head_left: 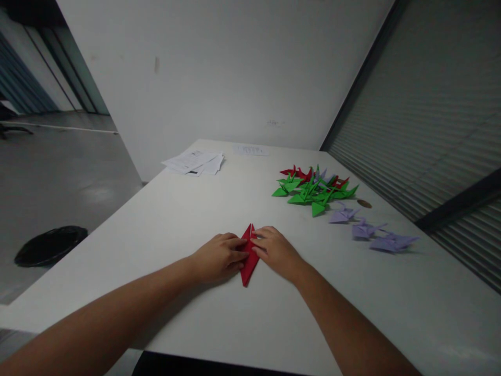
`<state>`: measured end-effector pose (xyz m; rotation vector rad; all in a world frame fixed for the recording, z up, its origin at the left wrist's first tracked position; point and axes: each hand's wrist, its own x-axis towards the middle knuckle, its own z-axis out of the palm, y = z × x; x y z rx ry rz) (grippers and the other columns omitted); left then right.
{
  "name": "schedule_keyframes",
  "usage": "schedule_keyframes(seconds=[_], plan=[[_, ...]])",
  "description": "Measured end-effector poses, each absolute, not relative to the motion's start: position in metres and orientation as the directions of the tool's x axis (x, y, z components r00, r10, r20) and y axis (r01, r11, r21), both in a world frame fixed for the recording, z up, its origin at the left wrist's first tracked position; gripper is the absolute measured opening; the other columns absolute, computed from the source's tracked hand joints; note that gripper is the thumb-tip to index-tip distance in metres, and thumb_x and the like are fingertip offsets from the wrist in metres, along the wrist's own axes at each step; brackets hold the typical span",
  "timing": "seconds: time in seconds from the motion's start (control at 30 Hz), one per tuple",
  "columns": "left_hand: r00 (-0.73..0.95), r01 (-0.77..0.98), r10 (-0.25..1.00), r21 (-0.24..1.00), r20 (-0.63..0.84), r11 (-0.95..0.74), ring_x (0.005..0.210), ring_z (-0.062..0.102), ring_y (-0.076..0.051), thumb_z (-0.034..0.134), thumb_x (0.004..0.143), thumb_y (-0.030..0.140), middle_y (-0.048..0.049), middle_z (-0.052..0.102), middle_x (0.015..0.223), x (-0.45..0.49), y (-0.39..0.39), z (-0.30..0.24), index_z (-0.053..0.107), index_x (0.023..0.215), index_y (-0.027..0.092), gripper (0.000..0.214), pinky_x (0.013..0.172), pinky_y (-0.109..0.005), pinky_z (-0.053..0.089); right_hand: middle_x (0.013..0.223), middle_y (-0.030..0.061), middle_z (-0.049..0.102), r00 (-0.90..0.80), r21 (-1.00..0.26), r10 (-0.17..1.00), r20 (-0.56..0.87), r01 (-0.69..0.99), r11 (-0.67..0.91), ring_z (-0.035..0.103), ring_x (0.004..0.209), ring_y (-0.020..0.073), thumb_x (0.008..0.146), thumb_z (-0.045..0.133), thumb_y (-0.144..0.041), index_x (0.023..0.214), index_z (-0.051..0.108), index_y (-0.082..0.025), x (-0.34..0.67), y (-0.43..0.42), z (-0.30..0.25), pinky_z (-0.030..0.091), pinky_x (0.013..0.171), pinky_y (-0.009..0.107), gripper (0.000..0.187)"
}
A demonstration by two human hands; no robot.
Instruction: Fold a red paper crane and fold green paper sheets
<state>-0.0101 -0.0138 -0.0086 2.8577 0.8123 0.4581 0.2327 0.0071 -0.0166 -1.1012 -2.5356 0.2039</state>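
Note:
A narrow red folded paper (247,269), shaped like a long diamond with a slit at its far tip, lies on the white table in front of me. My left hand (221,257) is at its left edge, fingers pressed onto the paper. From the other side my right hand (278,254) holds the upper right edge, its bent fingers on the paper near the slit. The fingertips of both hands almost meet over the middle. Undersides of the fingers and thumbs are partly hidden.
Green paper cranes (309,194) are heaped with red cranes (299,173) at the right back. Several lilac cranes (392,242) line the right side, near a brown round object (364,203). Printed sheets (194,162) lie back left. A black-lined bin (50,245) stands on the floor.

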Motion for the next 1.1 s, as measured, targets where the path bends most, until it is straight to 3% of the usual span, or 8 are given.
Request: schedule_keyframes(seconds=[0.23,0.47,0.77,0.93,1.1], plan=[[0.852,0.467,0.491,0.161,0.182,-0.869,0.126,0.055,-0.040,0.053,0.101,0.054,-0.0197,0.052,0.152,-0.015,-0.014,-0.014,0.068,0.137,0.032,0.046,0.101,-0.059,0.049,0.127,0.0108,0.073,-0.624,-0.301,0.730,0.277,0.666,0.683,0.061,0.119,0.0273,0.093,0.071,-0.019,0.119,0.077,-0.020,0.241,0.010,-0.019,0.048,0.108,0.046,0.027],[0.884,0.420,0.452,0.221,0.121,-0.880,0.136,0.045,-0.048,0.051,0.099,0.060,-0.0194,0.038,0.162,-0.021,-0.015,-0.009,0.066,0.140,0.039,0.048,0.105,-0.067,0.043,0.127,0.0124,0.073,-0.617,-0.294,0.732,0.289,0.670,0.681,0.062,0.120,0.0281,0.093,0.071,-0.021,0.122,0.075,-0.018,0.245,0.015,-0.024,0.048,0.109,0.048,0.030],[0.889,0.416,0.448,0.236,0.099,-0.878,0.143,0.039,-0.049,0.054,0.097,0.061,-0.0167,0.034,0.166,-0.026,-0.019,-0.005,0.063,0.142,0.041,0.049,0.109,-0.066,0.039,0.128,0.0103,0.072,-0.586,-0.297,0.751,0.305,0.691,0.659,0.061,0.120,0.0265,0.094,0.068,-0.022,0.128,0.071,-0.020,0.249,0.017,-0.029,0.046,0.110,0.046,0.035],[0.891,0.411,0.443,0.237,0.096,-0.880,0.142,0.039,-0.048,0.055,0.097,0.061,-0.0164,0.034,0.165,-0.028,-0.019,-0.004,0.064,0.140,0.041,0.048,0.110,-0.065,0.038,0.138,0.0128,0.064,-0.618,-0.210,0.755,0.216,0.726,0.655,0.054,0.128,0.0286,0.097,0.062,-0.022,0.144,0.061,-0.026,0.248,0.015,-0.026,0.044,0.110,0.049,0.047],[0.897,0.403,0.432,0.228,0.092,-0.886,0.142,0.040,-0.048,0.059,0.094,0.061,-0.0164,0.038,0.163,-0.030,-0.019,-0.004,0.066,0.139,0.041,0.049,0.109,-0.064,0.040,0.143,0.0155,0.057,-0.619,-0.156,0.774,0.135,0.758,0.634,0.048,0.133,0.0324,0.100,0.056,-0.020,0.149,0.057,-0.030,0.247,0.009,-0.021,0.042,0.109,0.053,0.050]])
